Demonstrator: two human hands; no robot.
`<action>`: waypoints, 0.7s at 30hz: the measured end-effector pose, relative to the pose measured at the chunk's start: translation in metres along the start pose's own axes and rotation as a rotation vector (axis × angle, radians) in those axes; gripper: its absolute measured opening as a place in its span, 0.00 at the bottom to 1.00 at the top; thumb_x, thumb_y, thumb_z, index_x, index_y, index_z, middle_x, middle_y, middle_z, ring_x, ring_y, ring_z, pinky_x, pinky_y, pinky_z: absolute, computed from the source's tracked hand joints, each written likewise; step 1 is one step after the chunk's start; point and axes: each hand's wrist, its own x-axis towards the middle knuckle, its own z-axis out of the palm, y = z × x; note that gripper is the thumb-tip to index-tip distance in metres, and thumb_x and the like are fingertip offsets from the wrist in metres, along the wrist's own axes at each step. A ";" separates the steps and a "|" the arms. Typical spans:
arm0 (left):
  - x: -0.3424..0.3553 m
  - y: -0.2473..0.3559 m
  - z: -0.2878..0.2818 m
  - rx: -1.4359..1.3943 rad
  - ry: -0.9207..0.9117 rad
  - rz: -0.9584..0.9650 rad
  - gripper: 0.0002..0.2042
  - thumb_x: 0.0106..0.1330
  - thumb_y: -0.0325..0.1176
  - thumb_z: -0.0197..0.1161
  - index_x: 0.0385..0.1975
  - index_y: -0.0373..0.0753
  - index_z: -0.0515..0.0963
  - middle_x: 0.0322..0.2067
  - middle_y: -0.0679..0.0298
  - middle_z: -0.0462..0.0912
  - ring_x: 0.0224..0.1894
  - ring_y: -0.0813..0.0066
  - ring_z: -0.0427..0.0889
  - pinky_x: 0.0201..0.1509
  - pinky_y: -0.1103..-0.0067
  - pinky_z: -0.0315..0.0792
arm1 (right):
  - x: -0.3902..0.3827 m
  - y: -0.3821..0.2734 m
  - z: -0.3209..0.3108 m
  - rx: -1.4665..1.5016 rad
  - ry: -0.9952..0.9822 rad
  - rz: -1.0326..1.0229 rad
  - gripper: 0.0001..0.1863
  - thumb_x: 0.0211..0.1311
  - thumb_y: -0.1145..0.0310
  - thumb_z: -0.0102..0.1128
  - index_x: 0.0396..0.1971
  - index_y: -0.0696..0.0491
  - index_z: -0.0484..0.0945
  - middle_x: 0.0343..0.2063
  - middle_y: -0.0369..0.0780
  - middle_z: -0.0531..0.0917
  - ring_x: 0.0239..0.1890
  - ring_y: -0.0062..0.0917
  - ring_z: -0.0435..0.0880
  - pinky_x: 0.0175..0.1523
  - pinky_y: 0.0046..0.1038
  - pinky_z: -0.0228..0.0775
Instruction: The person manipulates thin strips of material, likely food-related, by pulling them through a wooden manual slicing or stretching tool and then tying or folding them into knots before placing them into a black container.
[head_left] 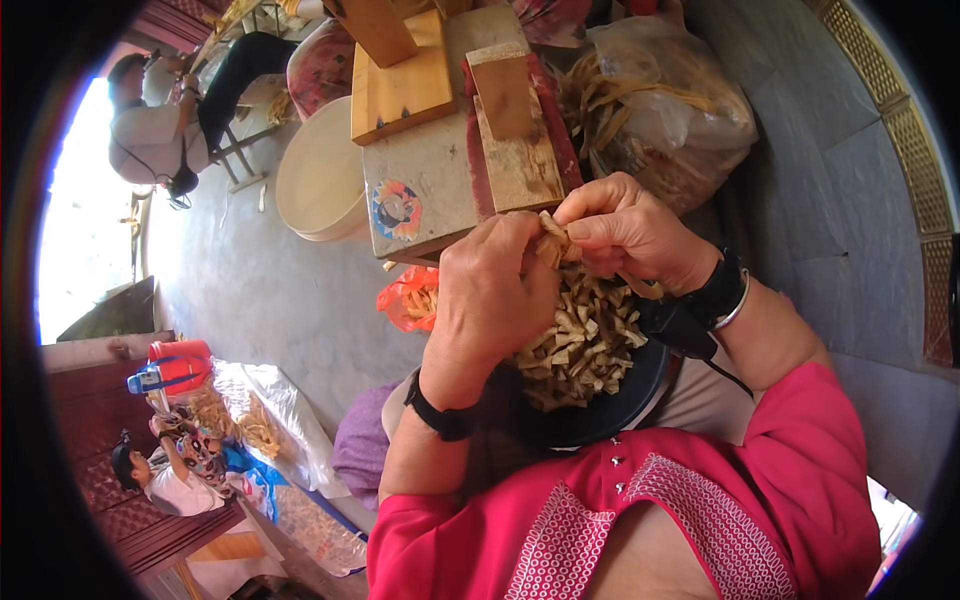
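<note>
Above my lap, both hands pinch a small folded piece of tan, leaf-like strip (554,243). My left hand (492,285) is closed, its fingertips at the piece's left side. My right hand (640,238) grips it from the right with thumb and forefinger. A loose tan tail (643,288) shows under my right palm. Right below lies a heap of similar small folded tan pieces (580,350) in a dark round basin (645,385) on my lap. My left hand covers part of the heap.
Ahead stands a low table (430,225) with a wooden block (405,105) and a narrow board (520,130). A pale round tub (320,180) and an orange bag (408,300) are at left. A plastic bag of strips (670,110) is at right. Other people sit at left.
</note>
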 end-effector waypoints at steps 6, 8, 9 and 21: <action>0.007 0.005 -0.013 -0.017 -0.309 -0.196 0.08 0.53 0.28 0.61 0.18 0.32 0.71 0.11 0.58 0.70 0.14 0.60 0.72 0.20 0.73 0.67 | 0.002 0.005 0.004 -0.317 0.031 -0.115 0.07 0.58 0.69 0.56 0.29 0.57 0.78 0.16 0.29 0.73 0.14 0.08 0.62 0.19 0.13 0.51; 0.005 0.002 -0.010 -0.582 -0.395 -0.602 0.12 0.59 0.30 0.57 0.14 0.34 0.69 0.07 0.66 0.65 0.09 0.72 0.66 0.14 0.78 0.61 | 0.001 0.002 0.008 -0.319 0.036 -0.117 0.06 0.58 0.69 0.56 0.29 0.56 0.77 0.16 0.29 0.73 0.15 0.08 0.62 0.20 0.13 0.52; 0.004 0.000 -0.011 -0.582 -0.395 -0.603 0.12 0.59 0.30 0.57 0.14 0.34 0.69 0.07 0.66 0.65 0.09 0.72 0.66 0.14 0.78 0.61 | 0.000 0.000 0.010 -0.299 -0.004 -0.162 0.07 0.58 0.68 0.56 0.28 0.56 0.77 0.15 0.29 0.72 0.15 0.08 0.63 0.20 0.13 0.52; 0.005 -0.019 -0.036 -0.711 -0.412 -0.498 0.16 0.63 0.39 0.55 0.20 0.32 0.74 0.14 0.62 0.74 0.16 0.77 0.71 0.21 0.83 0.63 | -0.014 -0.032 0.005 -0.669 0.065 -0.293 0.07 0.56 0.72 0.57 0.22 0.59 0.78 0.18 0.28 0.75 0.23 0.08 0.69 0.28 0.14 0.61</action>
